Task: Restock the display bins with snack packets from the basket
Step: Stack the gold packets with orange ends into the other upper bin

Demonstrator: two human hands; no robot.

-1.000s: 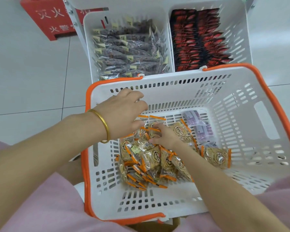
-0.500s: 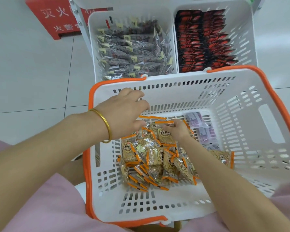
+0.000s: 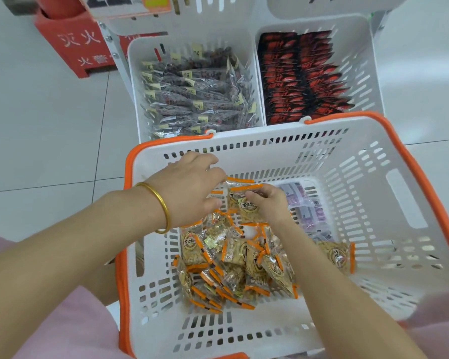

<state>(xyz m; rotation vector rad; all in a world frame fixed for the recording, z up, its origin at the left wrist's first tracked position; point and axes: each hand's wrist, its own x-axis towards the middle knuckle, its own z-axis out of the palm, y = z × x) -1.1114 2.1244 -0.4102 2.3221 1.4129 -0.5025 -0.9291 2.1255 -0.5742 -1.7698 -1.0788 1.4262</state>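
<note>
A white basket with an orange rim (image 3: 389,193) sits in front of me, holding a heap of orange-edged snack packets (image 3: 231,265) and a few purple packets (image 3: 306,208) at its far side. My left hand (image 3: 189,187), with a gold bangle on the wrist, holds orange-edged packets with curled fingers over the heap's far end. My right hand (image 3: 267,203) pinches one orange-edged packet (image 3: 246,203) and brings it against the left hand's bunch. Beyond the basket stand two white display bins: the left bin (image 3: 134,81) holds dark clear-wrapped packets, the right bin (image 3: 366,68) holds red-and-black packets.
A red floor stand (image 3: 78,47) with white characters is at the far left beside the bin rack. Pale floor tiles (image 3: 42,120) lie to the left and right. My pink-clothed lap is under the basket's near edge.
My right hand has lifted from the heap with a packet and moved up toward the left hand. The left hand has stayed over the heap's far end. The view has tilted so more of the bins shows.
</note>
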